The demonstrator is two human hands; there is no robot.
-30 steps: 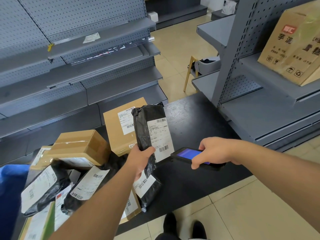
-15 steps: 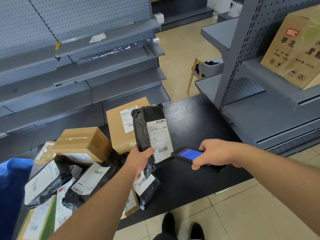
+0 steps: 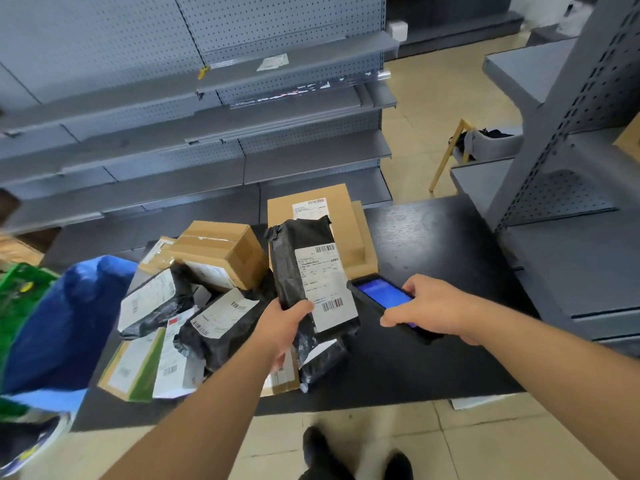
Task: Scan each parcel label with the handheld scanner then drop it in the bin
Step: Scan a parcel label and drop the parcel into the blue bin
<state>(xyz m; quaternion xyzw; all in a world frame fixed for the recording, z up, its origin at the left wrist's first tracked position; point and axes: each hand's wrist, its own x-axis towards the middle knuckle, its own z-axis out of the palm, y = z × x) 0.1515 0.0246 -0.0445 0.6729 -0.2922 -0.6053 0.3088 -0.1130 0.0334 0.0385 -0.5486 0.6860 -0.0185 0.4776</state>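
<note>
Left hand [image 3: 282, 327] is wrapped round the lower part of the black parcel [image 3: 304, 271], thumb across its front, holding it upright above the black table [image 3: 433, 244] with the white label [image 3: 325, 289] facing the camera. Barcodes show at the label's top and bottom edges. Right hand [image 3: 433, 310] grips the handheld scanner [image 3: 384, 296] from above, fingers curled over its near end, blue screen lit, its far end sitting just beside the label's right edge, about level with the lower barcode. Whether the two touch, I can't tell.

Behind the held parcel, a flat brown box [image 3: 332, 216] lies on the table with its own label up. To the left, a taped cardboard carton [image 3: 221, 251] sits tilted atop a heap of black mailers [image 3: 214, 323] and labelled packets. At the table's left end, a blue bag [image 3: 69, 323] stands open, next to something green at the frame edge. Grey shelving [image 3: 242, 109] runs along the back, and dark shoes [image 3: 325, 452] show on the tiled floor below
</note>
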